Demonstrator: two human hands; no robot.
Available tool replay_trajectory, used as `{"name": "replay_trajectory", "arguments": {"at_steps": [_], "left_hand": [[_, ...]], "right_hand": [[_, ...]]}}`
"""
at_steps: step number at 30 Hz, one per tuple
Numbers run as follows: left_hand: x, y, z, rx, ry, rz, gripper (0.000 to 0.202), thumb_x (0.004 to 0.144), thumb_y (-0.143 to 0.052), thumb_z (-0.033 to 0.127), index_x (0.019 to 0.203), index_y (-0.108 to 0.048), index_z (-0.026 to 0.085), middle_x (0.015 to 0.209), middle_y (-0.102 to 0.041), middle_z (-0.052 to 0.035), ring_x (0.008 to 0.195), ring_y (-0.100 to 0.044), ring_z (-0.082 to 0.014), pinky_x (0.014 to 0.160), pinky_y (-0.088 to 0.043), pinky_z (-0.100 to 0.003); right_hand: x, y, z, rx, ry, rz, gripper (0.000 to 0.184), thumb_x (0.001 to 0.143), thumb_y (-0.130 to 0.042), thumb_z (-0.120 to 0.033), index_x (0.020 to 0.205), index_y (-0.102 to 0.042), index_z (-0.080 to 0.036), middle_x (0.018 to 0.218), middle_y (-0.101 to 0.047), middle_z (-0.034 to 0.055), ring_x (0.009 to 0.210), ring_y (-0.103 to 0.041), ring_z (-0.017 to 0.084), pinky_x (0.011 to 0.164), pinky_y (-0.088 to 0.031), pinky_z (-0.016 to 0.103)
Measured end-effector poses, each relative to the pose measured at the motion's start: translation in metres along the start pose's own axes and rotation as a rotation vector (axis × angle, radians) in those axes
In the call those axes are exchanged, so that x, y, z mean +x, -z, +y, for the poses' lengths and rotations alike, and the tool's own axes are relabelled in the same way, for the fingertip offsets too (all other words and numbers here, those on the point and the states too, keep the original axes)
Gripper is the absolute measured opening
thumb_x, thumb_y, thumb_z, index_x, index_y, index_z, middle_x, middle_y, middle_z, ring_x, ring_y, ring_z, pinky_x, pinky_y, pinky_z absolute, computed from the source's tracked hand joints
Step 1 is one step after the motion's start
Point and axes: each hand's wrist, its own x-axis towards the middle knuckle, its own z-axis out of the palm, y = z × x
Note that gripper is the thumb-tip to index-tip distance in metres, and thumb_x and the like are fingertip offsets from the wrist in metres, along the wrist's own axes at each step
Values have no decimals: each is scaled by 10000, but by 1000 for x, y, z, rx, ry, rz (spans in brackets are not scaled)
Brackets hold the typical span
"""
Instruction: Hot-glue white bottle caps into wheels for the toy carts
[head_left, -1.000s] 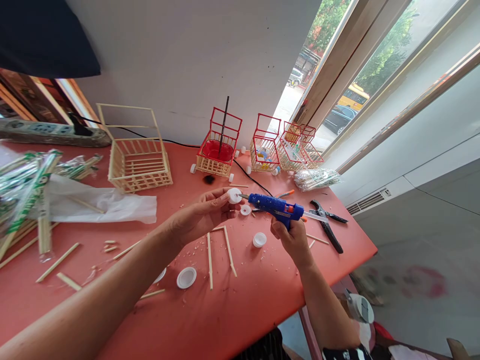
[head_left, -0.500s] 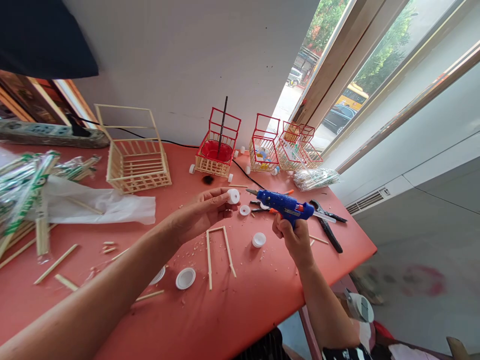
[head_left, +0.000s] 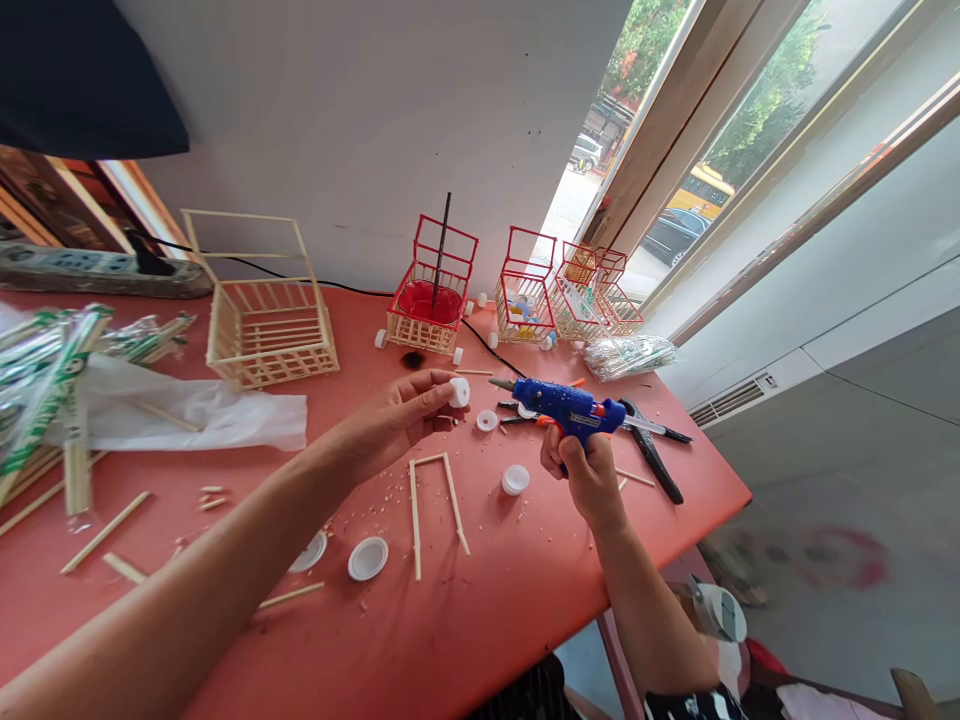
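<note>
Between thumb and fingers, my left hand [head_left: 409, 408] pinches a small white bottle cap [head_left: 459, 392] with a hole in its face. My right hand [head_left: 585, 465] is wrapped round the grip of a blue hot glue gun [head_left: 559, 402]. The gun's nozzle points left at the cap, with a gap between them. A clear glue stick [head_left: 643, 425] juts from the gun's back. Below the hands lie a white ring-shaped cap [head_left: 487, 420], a white cap [head_left: 516, 480] and a three-sided stick frame [head_left: 430, 458] on the red table [head_left: 495, 620].
Along the wall stand a plain stick basket [head_left: 274, 330], a red-trimmed cart [head_left: 427, 300] on white wheels and several more carts [head_left: 525, 295]. Wrapped chopsticks [head_left: 75, 400] lie at left, near a power strip [head_left: 97, 268]. Black-handled pliers [head_left: 654, 455] rest behind the gun. White lids [head_left: 368, 558] lie in front.
The whole view has shifted slightly. My left hand and the cap have drawn a little left, so the gap to the nozzle is slightly wider. Both grips stay the same.
</note>
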Motion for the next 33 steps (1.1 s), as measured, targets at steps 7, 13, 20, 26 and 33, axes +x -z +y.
{"name": "replay_trajectory", "arguments": {"at_steps": [7,13,20,26,33], "left_hand": [[-1,-4,0,103,-58,58,447,669,-992,399,989,-786,165,878,-780,-54,778,-701,-163,717,-512,-271],[-4,-10,3,154,-68,78,524,628,-1001,449,1017,-770,186,878,-771,-31,796,-687,-158,729,-512,-273],[-9,-15,15,176,-43,76,524,609,-999,479,1000,-780,206,910,-767,-24,793,-672,-146,769,-525,-285],[-11,-9,15,352,-93,113,485,692,-945,467,1074,-767,226,977,-758,-26,880,-674,-170,787,-537,-286],[-6,-12,7,578,-267,107,444,769,-840,502,1079,-737,201,975,-754,-47,855,-697,-200,787,-574,-337]], "right_hand": [[3,2,-4,104,-64,9,596,914,-659,-736,698,-433,-228,648,-340,-63,495,-299,88,494,-226,276],[2,3,-2,124,-57,5,573,934,-664,-704,709,-452,-222,650,-345,-61,505,-310,89,506,-206,276],[2,2,-3,165,-39,9,571,924,-690,-693,713,-464,-213,666,-357,-57,496,-327,80,500,-206,267],[2,3,-3,147,-19,5,583,944,-673,-678,682,-448,-209,659,-358,-54,492,-344,78,498,-210,265],[2,3,-3,152,-47,19,583,926,-687,-692,693,-459,-209,652,-356,-59,500,-326,78,497,-218,265]]}}
